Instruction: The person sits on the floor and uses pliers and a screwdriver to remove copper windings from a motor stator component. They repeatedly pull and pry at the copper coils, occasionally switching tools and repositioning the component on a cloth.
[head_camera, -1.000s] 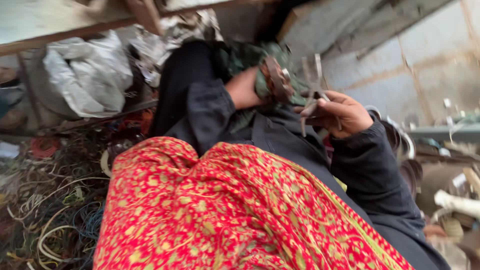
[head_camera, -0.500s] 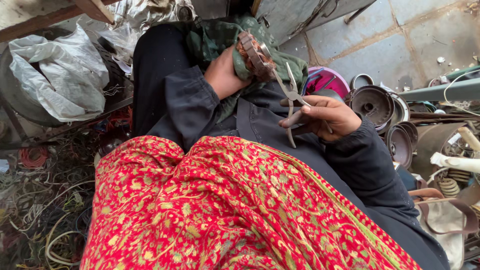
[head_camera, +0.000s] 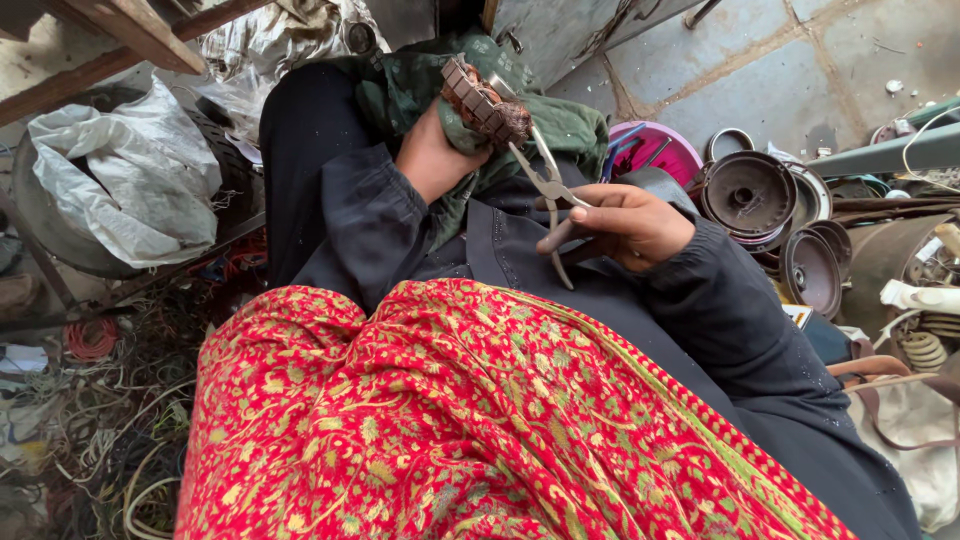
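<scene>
A single view is given, taken from the head and aimed steeply down at close range over the lap (head_camera: 500, 430) toward the floor (head_camera: 760, 60) beyond.

The left hand (head_camera: 435, 150) grips a rusty slotted motor core (head_camera: 487, 102); the right hand (head_camera: 625, 225) holds pliers (head_camera: 545, 185) with their tips at it.

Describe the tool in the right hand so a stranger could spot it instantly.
Start at the red patterned shawl across the lap; above it, the right hand grips metal pliers. Their tips point up to the rusty motor part in the left hand. Only slim, shiny tool here.
</scene>
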